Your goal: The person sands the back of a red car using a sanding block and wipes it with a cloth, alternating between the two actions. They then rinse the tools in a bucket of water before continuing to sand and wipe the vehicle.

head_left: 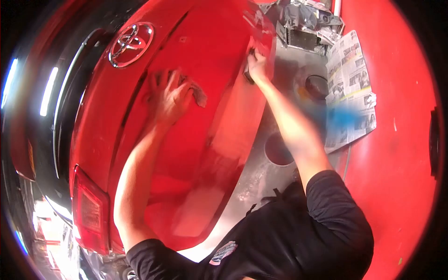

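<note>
While my left hand (170, 95) presses a grey cloth (199, 94) flat, my right hand (255, 63) grips a dark sanding block (248, 74) on the red trunk lid (205, 42); tilting it could gouge paint.

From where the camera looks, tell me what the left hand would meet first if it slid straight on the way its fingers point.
The left hand lies flat on the red trunk lid, a grey cloth under its fingers. They point up the panel, so it would likely only cross more bare red paint; the emblem sits off to the side.

Blurred: left hand (170, 95) over grey rag (198, 93). Partly hidden at 12 o'clock: dark block (248, 72) under right hand (256, 63). Cut off at 7 o'clock: tail light (91, 214).
</note>
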Action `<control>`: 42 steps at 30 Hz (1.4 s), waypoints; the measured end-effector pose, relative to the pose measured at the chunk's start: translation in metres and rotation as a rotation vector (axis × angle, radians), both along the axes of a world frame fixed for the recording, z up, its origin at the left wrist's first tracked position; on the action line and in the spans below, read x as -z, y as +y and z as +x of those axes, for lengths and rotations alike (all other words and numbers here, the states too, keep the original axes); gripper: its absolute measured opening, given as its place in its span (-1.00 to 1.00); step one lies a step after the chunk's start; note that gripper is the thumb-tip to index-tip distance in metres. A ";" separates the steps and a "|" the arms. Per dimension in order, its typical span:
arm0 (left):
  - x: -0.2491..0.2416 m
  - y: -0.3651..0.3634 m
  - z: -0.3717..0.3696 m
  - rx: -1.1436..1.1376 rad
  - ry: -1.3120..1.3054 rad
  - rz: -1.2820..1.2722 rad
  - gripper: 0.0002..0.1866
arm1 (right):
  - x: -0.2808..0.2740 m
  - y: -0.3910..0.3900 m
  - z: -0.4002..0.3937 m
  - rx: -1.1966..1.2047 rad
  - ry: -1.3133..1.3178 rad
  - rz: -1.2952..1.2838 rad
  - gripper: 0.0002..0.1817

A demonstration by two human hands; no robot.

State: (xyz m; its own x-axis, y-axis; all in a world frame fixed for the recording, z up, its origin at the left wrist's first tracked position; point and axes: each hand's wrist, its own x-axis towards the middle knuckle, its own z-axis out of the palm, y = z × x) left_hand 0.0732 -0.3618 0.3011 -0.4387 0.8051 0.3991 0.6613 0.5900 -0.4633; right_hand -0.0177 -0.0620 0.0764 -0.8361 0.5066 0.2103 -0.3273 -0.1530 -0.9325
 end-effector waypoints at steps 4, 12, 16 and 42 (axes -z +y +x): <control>0.001 0.002 -0.004 -0.005 0.044 0.004 -0.65 | 0.021 -0.032 0.079 0.295 -0.215 0.492 -0.31; -0.002 0.006 -0.002 0.002 0.021 -0.018 -0.64 | -0.007 0.009 -0.034 0.150 -0.055 0.079 -0.41; -0.011 0.010 0.006 -0.066 0.002 -0.061 -0.64 | 0.029 -0.015 0.009 0.214 -0.095 0.192 -0.40; 0.105 0.151 0.017 -0.054 -0.079 -0.325 -0.64 | 0.279 0.281 0.339 0.183 -0.810 0.303 -0.32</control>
